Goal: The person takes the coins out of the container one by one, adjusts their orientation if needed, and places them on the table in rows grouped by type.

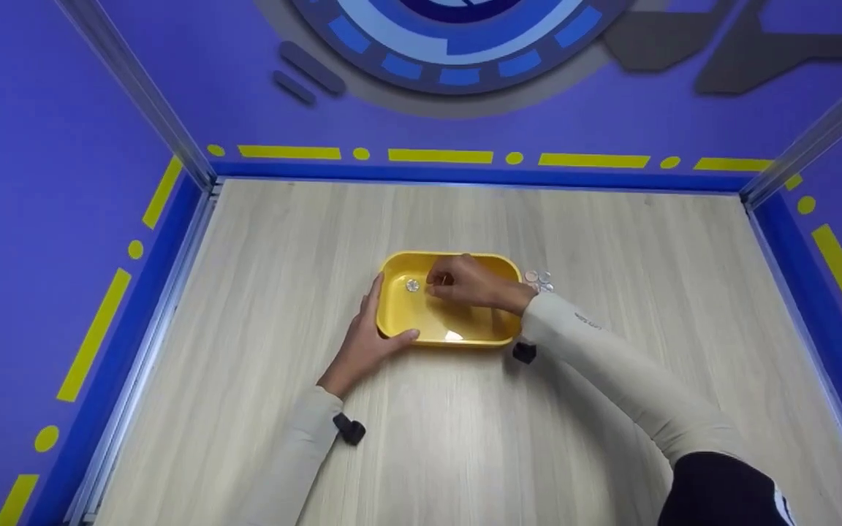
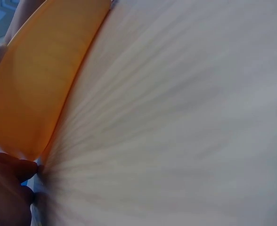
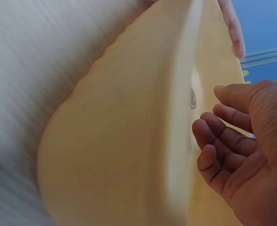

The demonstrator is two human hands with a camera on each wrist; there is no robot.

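Observation:
A yellow plastic box stands on the table in the head view. My left hand grips its left end, thumb on the near rim and fingers along the outer side. In the left wrist view, fingertips bend around the lower edge of the box wall. My right hand reaches inside the box, its fingers loosely bent. The right wrist view shows a gap between its thumb and fingertips, with nothing visible held there. A silver coin lies on the box floor, just left of the right fingertips; it shows as a small disc.
Several coins lie on the table to the right of the box, partly hidden by the right wrist. The pale wood-grain table is bordered by blue-purple panels at the back and sides. Black wrist cameras sit under both forearms.

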